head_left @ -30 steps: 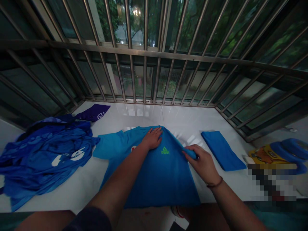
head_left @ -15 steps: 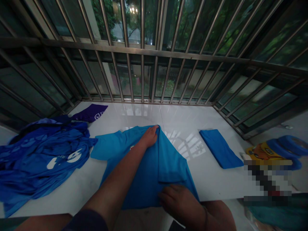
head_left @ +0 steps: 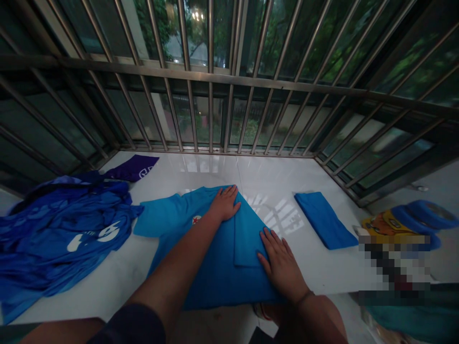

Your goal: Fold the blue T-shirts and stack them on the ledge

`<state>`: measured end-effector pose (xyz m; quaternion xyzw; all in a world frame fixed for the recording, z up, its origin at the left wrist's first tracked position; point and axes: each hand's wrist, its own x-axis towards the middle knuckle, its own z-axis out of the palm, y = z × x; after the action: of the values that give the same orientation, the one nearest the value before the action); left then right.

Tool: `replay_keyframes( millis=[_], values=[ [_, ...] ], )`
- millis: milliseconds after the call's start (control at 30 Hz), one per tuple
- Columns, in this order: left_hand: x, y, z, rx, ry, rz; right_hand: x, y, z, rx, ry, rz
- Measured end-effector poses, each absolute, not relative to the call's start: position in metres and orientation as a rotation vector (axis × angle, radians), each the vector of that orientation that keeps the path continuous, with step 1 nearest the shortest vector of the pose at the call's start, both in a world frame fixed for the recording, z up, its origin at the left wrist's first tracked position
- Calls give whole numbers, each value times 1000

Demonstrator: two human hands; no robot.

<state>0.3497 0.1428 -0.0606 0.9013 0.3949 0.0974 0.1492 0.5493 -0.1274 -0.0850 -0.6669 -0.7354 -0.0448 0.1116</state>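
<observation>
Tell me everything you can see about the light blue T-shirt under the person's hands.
The light blue T-shirt lies flat on the glossy white ledge, a thin, smooth sports fabric by its look. Its right side and sleeve are folded inward over the body; the other short sleeve is spread out toward the pile of darker blue clothes. A small red-and-white badge shows near the chest. The left hand presses flat near the collar, the right hand flat on the folded edge. Its hem reaches the ledge's near edge.
</observation>
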Motion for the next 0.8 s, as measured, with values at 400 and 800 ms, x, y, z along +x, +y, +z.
replay_keyframes(
  millis=[400, 800],
  values=[
    [410, 125, -56, 2572, 1220, 330, 578, -159, -88, -2144, -2040, -130],
    [185, 140, -10, 2409, 1939, 130, 575, -158, -77, -2167, -1905, 100]
  ],
)
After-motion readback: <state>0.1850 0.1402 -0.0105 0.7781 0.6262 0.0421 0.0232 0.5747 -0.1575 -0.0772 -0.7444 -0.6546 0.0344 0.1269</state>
